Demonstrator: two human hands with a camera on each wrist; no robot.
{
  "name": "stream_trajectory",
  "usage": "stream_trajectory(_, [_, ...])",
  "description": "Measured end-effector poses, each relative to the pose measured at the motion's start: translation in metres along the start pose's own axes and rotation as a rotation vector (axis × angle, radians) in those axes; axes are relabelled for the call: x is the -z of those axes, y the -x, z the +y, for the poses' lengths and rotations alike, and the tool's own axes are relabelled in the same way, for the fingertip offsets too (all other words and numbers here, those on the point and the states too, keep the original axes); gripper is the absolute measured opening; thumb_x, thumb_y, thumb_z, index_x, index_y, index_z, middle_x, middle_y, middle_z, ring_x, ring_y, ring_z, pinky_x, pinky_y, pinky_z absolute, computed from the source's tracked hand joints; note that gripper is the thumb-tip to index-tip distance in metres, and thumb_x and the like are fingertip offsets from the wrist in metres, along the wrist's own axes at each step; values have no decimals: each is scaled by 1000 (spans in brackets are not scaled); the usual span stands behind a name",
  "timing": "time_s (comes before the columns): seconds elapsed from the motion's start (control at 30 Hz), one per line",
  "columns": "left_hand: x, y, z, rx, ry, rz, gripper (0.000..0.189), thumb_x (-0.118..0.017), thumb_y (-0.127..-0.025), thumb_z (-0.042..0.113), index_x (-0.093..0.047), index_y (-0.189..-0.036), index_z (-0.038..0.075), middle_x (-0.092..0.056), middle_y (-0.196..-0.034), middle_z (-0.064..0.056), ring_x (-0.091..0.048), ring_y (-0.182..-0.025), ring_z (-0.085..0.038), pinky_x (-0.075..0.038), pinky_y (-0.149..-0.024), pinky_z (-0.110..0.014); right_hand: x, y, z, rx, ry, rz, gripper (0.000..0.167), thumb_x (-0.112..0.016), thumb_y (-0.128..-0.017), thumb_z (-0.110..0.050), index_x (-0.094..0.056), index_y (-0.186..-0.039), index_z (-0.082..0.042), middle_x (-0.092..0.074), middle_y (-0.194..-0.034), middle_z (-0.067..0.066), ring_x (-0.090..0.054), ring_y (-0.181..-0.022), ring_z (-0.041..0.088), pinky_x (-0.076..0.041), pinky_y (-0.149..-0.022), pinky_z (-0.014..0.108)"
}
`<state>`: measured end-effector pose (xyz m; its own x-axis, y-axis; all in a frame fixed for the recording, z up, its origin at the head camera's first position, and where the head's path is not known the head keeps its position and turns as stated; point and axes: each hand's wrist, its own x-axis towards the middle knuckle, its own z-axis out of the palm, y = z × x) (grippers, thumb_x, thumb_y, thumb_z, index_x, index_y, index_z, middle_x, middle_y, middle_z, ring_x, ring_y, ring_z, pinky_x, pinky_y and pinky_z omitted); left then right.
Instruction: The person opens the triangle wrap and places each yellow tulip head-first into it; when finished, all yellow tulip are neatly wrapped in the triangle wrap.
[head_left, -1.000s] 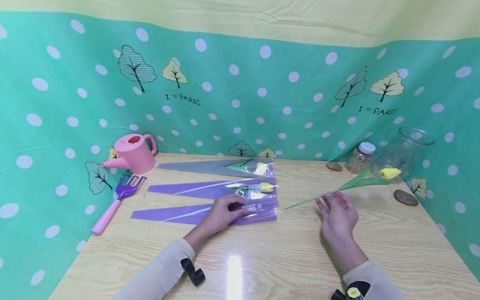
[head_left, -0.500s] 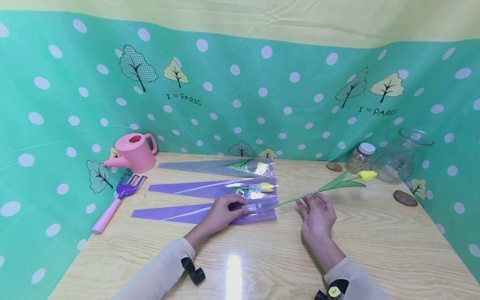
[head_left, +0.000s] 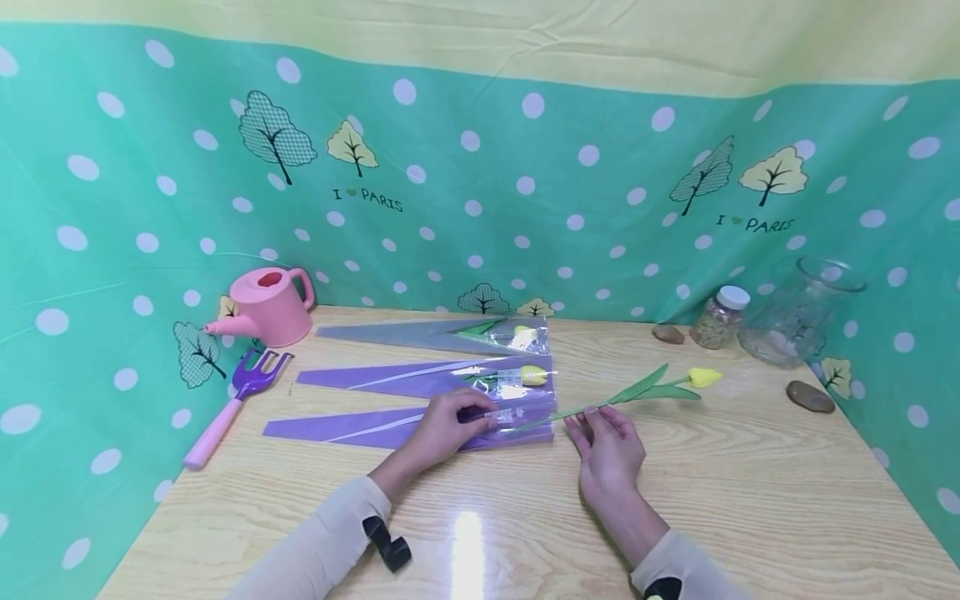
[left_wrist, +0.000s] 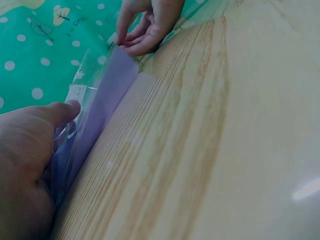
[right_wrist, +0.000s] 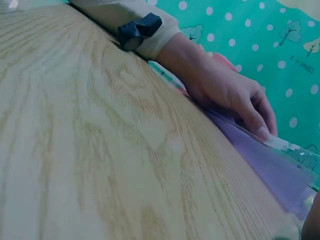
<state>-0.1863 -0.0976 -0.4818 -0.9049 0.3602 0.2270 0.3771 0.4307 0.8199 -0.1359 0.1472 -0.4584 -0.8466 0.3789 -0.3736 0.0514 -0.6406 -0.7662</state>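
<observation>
In the head view my right hand [head_left: 611,457] pinches the green stem of a yellow artificial tulip [head_left: 703,378], its bloom pointing right. The stem's lower end lies inside the wide mouth of the nearest purple flower sleeve [head_left: 322,429]. My left hand [head_left: 442,427] holds that sleeve near its mouth, thumb and fingers on its clear film. In the left wrist view the sleeve [left_wrist: 112,82] stands partly raised at its edge, the right hand [left_wrist: 152,25] touching its far corner. The right wrist view shows the left hand [right_wrist: 240,102] on the sleeve; the tulip is mostly hidden there.
Behind lie another purple sleeve [head_left: 375,377] and a grey one [head_left: 390,335], each with a yellow tulip. A pink watering can [head_left: 272,308] and a hand fork [head_left: 225,417] are left. Right are stones [head_left: 811,396], a lidded jar [head_left: 720,321] and a glass vase [head_left: 787,333].
My right hand has moved left and slightly nearer with the tulip, and the stem's end has passed into the nearest sleeve's mouth. The left hand has stayed on the sleeve.
</observation>
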Motion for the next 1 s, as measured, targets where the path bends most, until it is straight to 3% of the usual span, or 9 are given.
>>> stream_trajectory(0.13, [0, 0, -1, -1, 5, -2, 21, -84, -87, 21, -79, -108, 19, -76, -110, 7, -70, -111, -14, -55, -103, -31, -2, 6, 5, 5, 20, -10, 23, -62, -99, 3, -50, -117, -5, -58, -108, 3, -66, -98, 16, -57, -105, 33])
stream_trajectory(0.43, [0, 0, -2, -2, 0, -3, 20, -84, -87, 22, -79, -107, 23, -76, -111, 7, -69, -112, -14, -54, -104, -33, -5, 13, 12, 31, 32, -7, 12, -65, -96, 5, -58, -103, -2, -67, -94, 5, -70, -83, 14, -62, -92, 28])
stream_trajectory(0.8, [0, -1, -2, -24, 3, -4, 20, -84, -87, 21, -79, -106, 21, -76, -111, 7, -70, -112, -15, -55, -104, -34, -3, 15, 12, 54, 81, -10, 16, -65, -97, 4, -57, -109, -2, -69, -93, 3, -70, -86, 13, -61, -92, 25])
stream_trajectory(1.0, [0, -1, -3, -13, -5, -10, 19, -83, -88, 22, -79, -106, 25, -76, -111, 7, -70, -112, -14, -55, -103, -33, 1, 7, -11, 78, 73, 11, 24, -66, -99, -4, -54, -119, -5, -67, -101, 1, -68, -92, 15, -60, -92, 23])
